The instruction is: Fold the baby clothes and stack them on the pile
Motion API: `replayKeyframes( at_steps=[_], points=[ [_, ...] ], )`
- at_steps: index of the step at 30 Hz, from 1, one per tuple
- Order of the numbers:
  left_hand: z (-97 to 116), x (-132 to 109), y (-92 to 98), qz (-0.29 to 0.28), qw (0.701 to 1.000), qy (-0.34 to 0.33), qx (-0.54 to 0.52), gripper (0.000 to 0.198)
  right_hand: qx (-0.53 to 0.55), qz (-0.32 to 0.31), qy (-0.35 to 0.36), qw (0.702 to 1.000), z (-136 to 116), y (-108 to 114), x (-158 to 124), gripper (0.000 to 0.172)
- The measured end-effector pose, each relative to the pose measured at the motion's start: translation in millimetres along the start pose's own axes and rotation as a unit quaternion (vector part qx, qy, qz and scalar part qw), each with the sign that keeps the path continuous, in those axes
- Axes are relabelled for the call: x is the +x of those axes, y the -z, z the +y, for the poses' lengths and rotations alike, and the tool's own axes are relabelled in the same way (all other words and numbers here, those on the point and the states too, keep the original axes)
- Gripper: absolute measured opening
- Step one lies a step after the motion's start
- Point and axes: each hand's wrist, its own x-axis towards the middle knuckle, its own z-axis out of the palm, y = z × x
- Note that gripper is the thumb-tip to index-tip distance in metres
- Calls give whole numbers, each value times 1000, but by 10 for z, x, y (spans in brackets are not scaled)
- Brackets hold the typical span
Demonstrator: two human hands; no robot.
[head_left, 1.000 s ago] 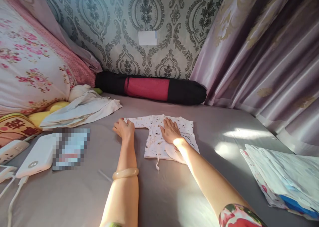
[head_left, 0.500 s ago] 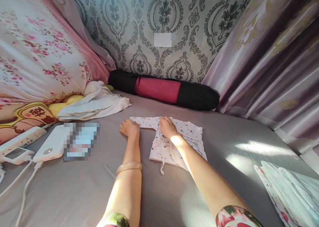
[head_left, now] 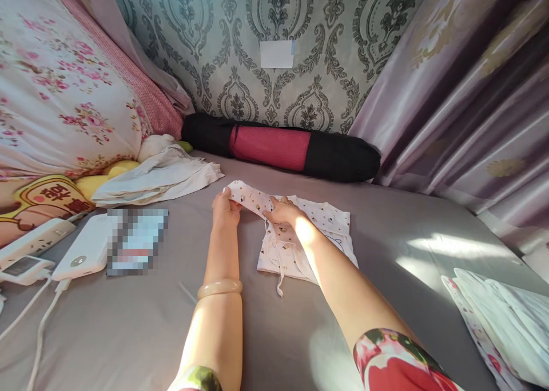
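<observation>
A small white baby shirt [head_left: 330, 215] with a scattered print and tie strings lies on the grey bed sheet. Its left-hand sleeve is lifted off the sheet. My left hand [head_left: 226, 208], with a pale bangle on the forearm, is closed on the cuff end of that sleeve. At the shoulder end, my right hand [head_left: 286, 211] grips the fabric between thumb and fingers. My right forearm covers part of the shirt's body.
A black and red rolled bag [head_left: 270, 146] lies along the wall. To the left are crumpled pale cloth [head_left: 158, 176], a white power bank [head_left: 83, 248], a blurred phone-like item [head_left: 139, 242] and a power strip [head_left: 36, 242]. Folded clothes [head_left: 501, 322] lie at right.
My left hand has raised the sleeve's cuff up off the sheet. The right hand has turned, its fingers now pointing left along the sleeve. The view has tilted slightly.
</observation>
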Motion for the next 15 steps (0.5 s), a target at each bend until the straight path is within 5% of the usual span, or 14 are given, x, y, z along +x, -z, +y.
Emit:
replayKeyframes(
  at_steps=[7, 10, 15],
  points=[
    [-110, -178, -190, -69, 997, -14, -41, 16, 16, 1, -39, 999, -126, 30, 30, 85],
    [-189, -284, -290, -88, 995, -44, 8, 19, 164, 34, -22, 986, -9, 81, 28, 73],
    [-419, -435, -459, -121, 983, -72, 121, 13, 377, 104, -60, 918, 453, 175, -229, 44]
  ],
)
